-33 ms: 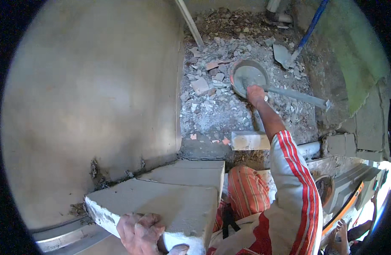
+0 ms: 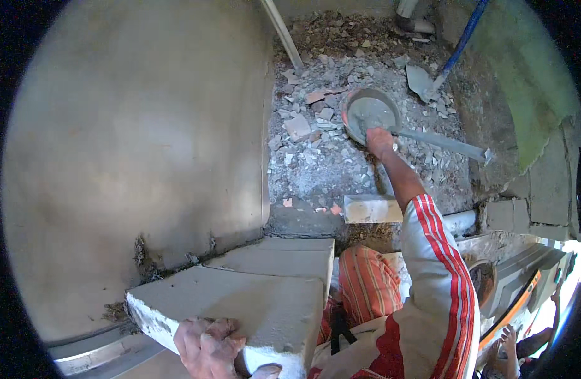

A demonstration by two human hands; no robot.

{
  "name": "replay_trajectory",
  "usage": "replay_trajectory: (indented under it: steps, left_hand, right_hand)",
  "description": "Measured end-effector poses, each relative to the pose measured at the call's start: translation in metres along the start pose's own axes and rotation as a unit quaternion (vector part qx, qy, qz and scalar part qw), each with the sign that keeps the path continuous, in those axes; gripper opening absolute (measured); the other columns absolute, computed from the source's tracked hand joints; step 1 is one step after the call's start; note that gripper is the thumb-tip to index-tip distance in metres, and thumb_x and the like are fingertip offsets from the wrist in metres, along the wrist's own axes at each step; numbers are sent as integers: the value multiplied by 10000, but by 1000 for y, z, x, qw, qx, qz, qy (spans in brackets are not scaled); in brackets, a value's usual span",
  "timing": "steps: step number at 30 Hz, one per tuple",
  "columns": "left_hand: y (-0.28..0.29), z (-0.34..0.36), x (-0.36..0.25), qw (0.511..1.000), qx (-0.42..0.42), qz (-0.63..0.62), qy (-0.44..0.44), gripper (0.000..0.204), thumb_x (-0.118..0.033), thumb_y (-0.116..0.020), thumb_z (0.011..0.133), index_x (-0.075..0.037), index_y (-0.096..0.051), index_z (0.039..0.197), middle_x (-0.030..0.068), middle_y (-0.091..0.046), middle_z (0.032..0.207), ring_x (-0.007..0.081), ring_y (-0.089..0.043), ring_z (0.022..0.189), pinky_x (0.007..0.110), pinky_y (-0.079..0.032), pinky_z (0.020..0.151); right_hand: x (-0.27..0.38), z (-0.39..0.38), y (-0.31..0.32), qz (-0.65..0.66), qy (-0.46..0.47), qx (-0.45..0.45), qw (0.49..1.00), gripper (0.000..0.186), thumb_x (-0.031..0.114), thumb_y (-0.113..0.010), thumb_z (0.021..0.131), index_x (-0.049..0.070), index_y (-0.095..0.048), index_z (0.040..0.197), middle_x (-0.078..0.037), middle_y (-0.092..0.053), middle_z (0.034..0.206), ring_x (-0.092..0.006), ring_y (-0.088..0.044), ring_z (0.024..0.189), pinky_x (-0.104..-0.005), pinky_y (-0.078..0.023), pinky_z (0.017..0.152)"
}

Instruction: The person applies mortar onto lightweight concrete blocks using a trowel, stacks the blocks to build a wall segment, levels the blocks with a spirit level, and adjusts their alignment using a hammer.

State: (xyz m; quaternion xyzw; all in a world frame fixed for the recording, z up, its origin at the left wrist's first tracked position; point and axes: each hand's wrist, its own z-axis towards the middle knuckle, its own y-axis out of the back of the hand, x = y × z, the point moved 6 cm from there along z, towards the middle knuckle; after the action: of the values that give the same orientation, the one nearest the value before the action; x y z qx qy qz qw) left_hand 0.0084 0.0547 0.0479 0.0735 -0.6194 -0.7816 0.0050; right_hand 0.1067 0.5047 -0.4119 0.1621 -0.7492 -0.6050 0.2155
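My left hand [image 2: 211, 347] is at the near end of a low wall of pale blocks [image 2: 265, 303], its fingers curled over the edge of the nearest block, with the thumb partly visible. My right arm, in a white sleeve with red stripes, stretches forward and down to a round bucket [image 2: 396, 114]. Wet grey mortar [image 2: 369, 110] fills part of that bucket. At its near rim my right hand [image 2: 380, 140] is closed; whatever it grips is hidden by the fingers. A long grey bar [image 2: 445, 144] lies just right of this hand.
Broken rubble [image 2: 303, 155] covers the ground around the bucket. A loose pale block [image 2: 372, 210] lies nearer. Farther right leans a shovel [image 2: 420, 83] with a blue handle. A smooth plastered wall [image 2: 139, 151] rises on the left. Another person's hand [image 2: 508, 341] shows at lower right.
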Motion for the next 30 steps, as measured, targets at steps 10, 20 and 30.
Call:
replay_trajectory:
  steps: [10, 20, 30]
  left_hand:
    - [13, 30, -19, 990, 76, -38, 109, 616, -637, -518, 851, -52, -567, 1037, 173, -590, 1004, 370, -517, 979, 499, -377, 848]
    - [13, 27, -20, 996, 34, -49, 69, 511, -517, -562, 843, -31, -537, 998, 193, -568, 945, 391, -504, 899, 507, -382, 812]
    - [20, 18, -20, 997, -20, -60, 40, 390, -357, -669, 825, -27, -583, 1015, 166, -625, 987, 359, -585, 903, 539, -409, 918]
  right_hand:
    - [-74, 15, -20, 311, -43, 73, 946, 305, 223, -713, 720, -53, -661, 837, -209, -676, 782, -304, -673, 768, -449, -504, 692]
    - [-82, -19, 15, 462, -73, 33, 883, 447, 136, -759, 649, -47, -656, 1044, -172, -689, 871, -270, -657, 854, -383, -498, 784]
    - [-106, -33, 63, 376, -20, -15, 926, 372, 188, -687, 698, -38, -663, 992, -161, -676, 765, -287, -650, 739, -407, -499, 683]
